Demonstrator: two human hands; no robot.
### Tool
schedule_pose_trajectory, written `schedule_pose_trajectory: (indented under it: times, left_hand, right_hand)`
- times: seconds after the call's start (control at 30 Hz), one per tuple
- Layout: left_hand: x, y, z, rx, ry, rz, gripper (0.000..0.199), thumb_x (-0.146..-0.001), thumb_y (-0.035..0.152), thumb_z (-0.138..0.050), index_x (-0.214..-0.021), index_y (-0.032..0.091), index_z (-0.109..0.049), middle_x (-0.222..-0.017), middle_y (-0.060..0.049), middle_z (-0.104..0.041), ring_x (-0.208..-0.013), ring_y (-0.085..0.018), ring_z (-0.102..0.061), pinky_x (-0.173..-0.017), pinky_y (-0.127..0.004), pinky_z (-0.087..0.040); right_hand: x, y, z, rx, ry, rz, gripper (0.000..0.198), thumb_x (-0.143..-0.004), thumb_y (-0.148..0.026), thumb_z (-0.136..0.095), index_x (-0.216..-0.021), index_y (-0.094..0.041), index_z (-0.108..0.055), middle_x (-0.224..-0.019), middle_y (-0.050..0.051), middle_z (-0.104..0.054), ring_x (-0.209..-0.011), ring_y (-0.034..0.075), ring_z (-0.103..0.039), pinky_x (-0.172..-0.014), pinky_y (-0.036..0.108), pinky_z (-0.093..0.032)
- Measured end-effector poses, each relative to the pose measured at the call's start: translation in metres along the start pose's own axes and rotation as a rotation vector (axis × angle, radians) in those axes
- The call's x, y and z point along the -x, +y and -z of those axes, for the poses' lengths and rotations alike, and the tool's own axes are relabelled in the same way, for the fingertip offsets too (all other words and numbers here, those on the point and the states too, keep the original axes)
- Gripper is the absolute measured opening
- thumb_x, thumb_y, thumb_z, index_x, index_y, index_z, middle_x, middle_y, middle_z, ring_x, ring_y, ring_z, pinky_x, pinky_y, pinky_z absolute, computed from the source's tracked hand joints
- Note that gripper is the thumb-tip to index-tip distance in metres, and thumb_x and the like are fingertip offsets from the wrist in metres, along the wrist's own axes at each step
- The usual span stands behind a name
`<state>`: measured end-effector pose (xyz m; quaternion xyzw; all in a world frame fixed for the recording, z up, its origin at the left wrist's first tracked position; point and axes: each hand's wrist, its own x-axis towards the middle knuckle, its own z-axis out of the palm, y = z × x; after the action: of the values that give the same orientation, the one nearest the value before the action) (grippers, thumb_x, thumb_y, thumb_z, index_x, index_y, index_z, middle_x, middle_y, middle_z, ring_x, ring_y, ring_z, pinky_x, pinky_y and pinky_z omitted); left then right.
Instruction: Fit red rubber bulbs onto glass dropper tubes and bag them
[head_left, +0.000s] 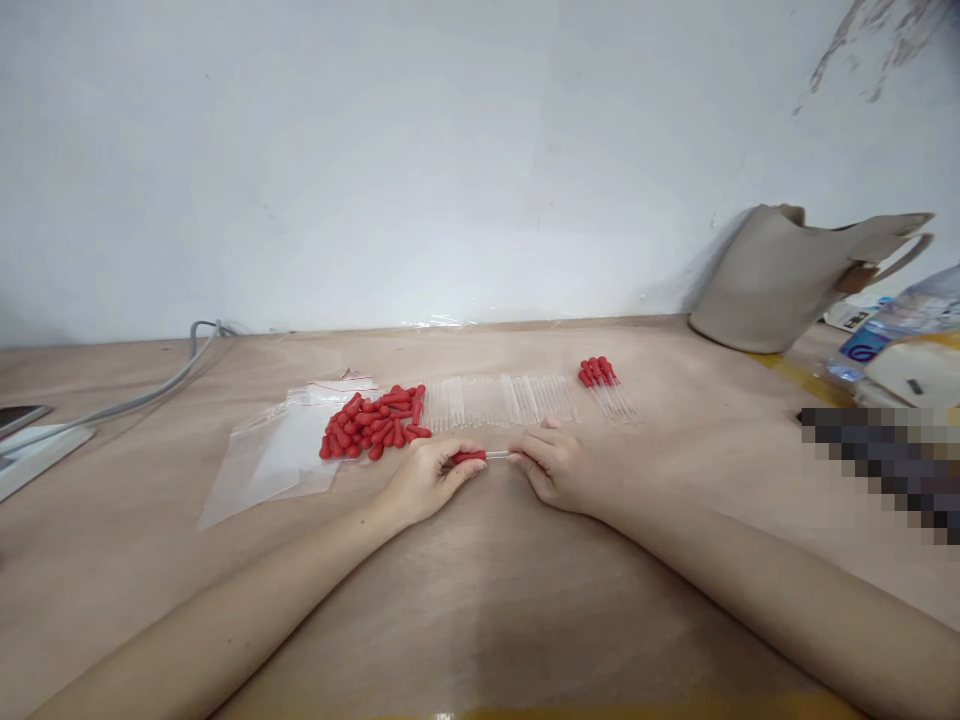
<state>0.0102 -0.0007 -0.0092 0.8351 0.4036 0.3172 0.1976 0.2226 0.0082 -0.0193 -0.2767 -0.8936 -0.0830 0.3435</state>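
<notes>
My left hand [435,475] pinches a red rubber dropper bulb [471,456], its open end turned to the right. From the right, my right hand [551,465] grips a thin clear glass tube [496,455], whose left end meets the bulb's mouth. How deep the tube sits in the bulb I cannot tell. Just beyond my left hand lies a pile of loose red bulbs [375,420]. A row of clear glass tubes [495,398] is spread behind both hands. To the right, several droppers [606,385] with red bulbs on their tubes lie side by side.
Clear zip bags [289,440] lie left of the pile. A grey cable [150,400] runs along the left. At the right stand a beige bag [780,280] and a plastic bottle [900,320], with a blurred dark object [885,465] nearer. A white wall [450,170] closes the back.
</notes>
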Motion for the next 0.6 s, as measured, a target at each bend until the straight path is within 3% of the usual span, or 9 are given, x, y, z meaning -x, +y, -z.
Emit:
schedule_pose_trajectory:
  times: [0.6]
  left_hand:
    - [0.0009,0.0020,0.0006,-0.043,-0.015,-0.050,0.016,-0.085,0.027,-0.051,-0.090,0.018,-0.063,-0.078,-0.002,-0.066,-0.068,-0.013,-0.059,-0.061,-0.022,-0.047]
  right_hand:
    - [-0.0021,-0.0011,-0.0076,0.021,-0.115,-0.027,0.028,-0.091,-0.021,-0.033,-0.075,-0.015,-0.055,-0.062,0.002,-0.057,-0.054,0.012,-0.045,-0.064,0.027,-0.032]
